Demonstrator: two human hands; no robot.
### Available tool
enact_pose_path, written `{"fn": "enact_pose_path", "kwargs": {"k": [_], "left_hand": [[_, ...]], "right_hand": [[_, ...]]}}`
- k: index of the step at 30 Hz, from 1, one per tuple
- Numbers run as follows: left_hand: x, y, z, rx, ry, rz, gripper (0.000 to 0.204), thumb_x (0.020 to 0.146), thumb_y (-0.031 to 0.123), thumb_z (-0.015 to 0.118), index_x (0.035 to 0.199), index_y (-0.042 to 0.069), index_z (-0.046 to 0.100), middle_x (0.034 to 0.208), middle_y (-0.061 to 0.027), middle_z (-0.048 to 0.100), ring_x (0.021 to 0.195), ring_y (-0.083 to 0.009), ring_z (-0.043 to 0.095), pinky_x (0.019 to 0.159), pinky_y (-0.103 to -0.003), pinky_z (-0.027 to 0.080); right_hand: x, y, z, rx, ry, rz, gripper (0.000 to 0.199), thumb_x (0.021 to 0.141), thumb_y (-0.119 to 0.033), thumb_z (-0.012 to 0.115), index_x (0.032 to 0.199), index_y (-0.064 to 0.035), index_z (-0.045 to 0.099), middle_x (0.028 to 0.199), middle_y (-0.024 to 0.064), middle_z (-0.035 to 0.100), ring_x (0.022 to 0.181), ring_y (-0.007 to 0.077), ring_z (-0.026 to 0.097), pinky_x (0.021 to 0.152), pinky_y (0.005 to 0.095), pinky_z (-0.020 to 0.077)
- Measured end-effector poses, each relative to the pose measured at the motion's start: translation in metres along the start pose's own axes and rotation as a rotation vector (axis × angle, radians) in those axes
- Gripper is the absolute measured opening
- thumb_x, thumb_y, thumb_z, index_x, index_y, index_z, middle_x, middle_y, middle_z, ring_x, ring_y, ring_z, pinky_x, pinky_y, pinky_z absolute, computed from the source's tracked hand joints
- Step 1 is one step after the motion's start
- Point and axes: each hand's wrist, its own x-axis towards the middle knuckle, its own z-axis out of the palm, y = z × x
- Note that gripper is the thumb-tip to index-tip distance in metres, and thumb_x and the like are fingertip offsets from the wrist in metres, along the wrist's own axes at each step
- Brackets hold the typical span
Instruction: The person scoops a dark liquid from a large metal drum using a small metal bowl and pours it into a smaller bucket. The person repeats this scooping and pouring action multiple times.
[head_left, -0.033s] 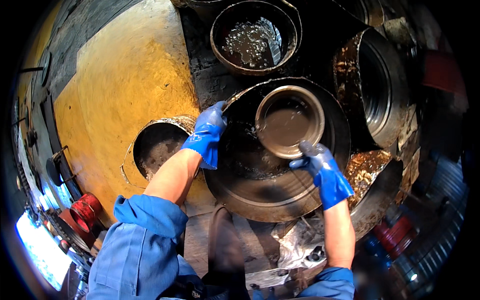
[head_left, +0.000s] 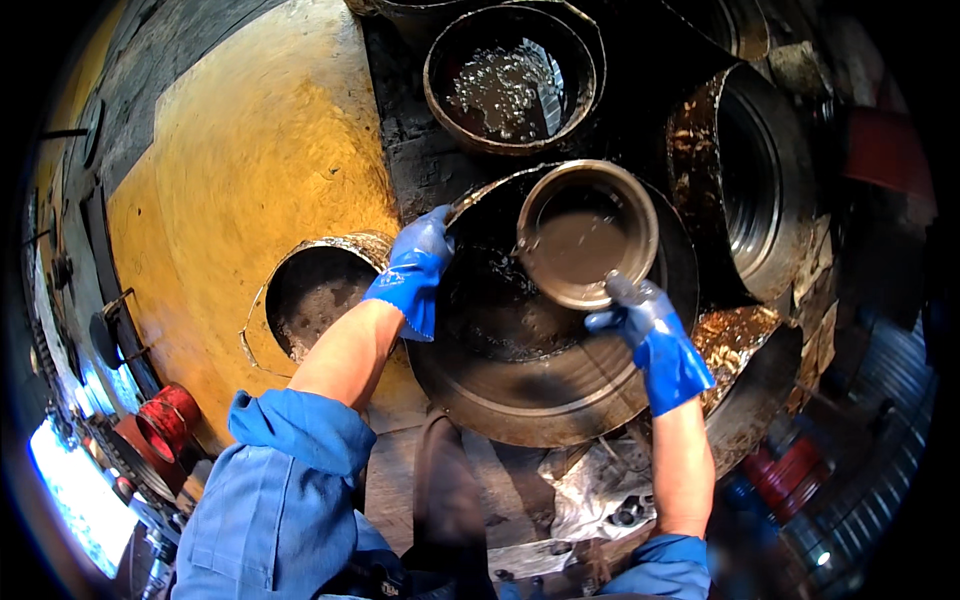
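Both my hands wear blue rubber gloves. My right hand [head_left: 645,325] pinches the near rim of a round metal pan [head_left: 628,275], thumb and fingers closed on its edge. Murky brown liquid lies in the pan, which hangs over a large open drum [head_left: 550,425]. Inside the drum the surface is dark and wet, partly hidden by the pan. My left hand [head_left: 418,250] is closed on the drum's left rim. Close to my left forearm stands a bucket [head_left: 370,243] with a wire handle, holding greyish-brown matter.
Beyond the drum is a bucket [head_left: 434,108] of dark bubbly liquid. At the right lie a grimy open drum [head_left: 697,150] and a tilted container with brown sludge [head_left: 735,335]. A yellow sheet [head_left: 270,130] covers the left. A red can [head_left: 172,415] stands lower left.
The pan has shifted slightly right and away from me, with my right hand moving along on its rim. My left hand stays in place on the drum.
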Motion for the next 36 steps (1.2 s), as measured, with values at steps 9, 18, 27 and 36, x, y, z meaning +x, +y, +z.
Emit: {"fn": "enact_pose_path", "kwargs": {"k": [9, 18, 27, 36], "left_hand": [[-0.001, 0.004, -0.007, -0.001, -0.021, -0.042, 0.038, 0.083, 0.018, 0.062, 0.120, 0.014, 0.059, 0.102, -0.0217, 0.067, 0.093, -0.0396, 0.064, 0.082, -0.047, 0.051], [-0.001, 0.013, -0.009, 0.009, -0.050, -0.042, 0.039, 0.083, 0.015, 0.062, 0.121, 0.013, 0.057, 0.111, -0.0168, 0.065, 0.098, -0.0381, 0.063, 0.085, -0.045, 0.051], [-0.003, 0.002, -0.003, -0.001, 0.008, -0.003, 0.038, 0.082, 0.015, 0.061, 0.120, 0.012, 0.058, 0.109, -0.0186, 0.065, 0.096, -0.0389, 0.063, 0.084, -0.046, 0.051], [-0.002, -0.003, -0.001, 0.001, 0.014, 0.010, 0.038, 0.079, 0.014, 0.063, 0.117, 0.012, 0.060, 0.100, -0.0221, 0.066, 0.093, -0.0407, 0.063, 0.081, -0.047, 0.051]], "right_hand": [[0.097, -0.114, 0.028, -0.162, 0.025, -0.396, 0.043, 0.094, -0.039, 0.059, 0.109, 0.0021, 0.057, 0.090, 0.0142, 0.067, 0.070, 0.0213, 0.067, 0.064, 0.0337, 0.0584], [0.203, -0.134, 0.063, -0.775, 0.502, -0.534, 0.037, 0.090, -0.033, 0.059, 0.106, -0.0002, 0.064, 0.090, 0.0123, 0.071, 0.076, 0.0201, 0.068, 0.070, 0.0333, 0.0531], [0.188, -0.117, 0.088, -1.287, 0.722, -0.636, 0.036, 0.085, -0.018, 0.060, 0.120, -0.0149, 0.053, 0.103, 0.0162, 0.068, 0.093, 0.0342, 0.067, 0.079, 0.0417, 0.0541], [0.156, -0.100, 0.030, -0.071, 0.538, -0.342, 0.030, 0.089, -0.017, 0.065, 0.112, 0.0009, 0.061, 0.096, 0.0186, 0.068, 0.082, 0.0317, 0.068, 0.075, 0.0406, 0.0558]]}}
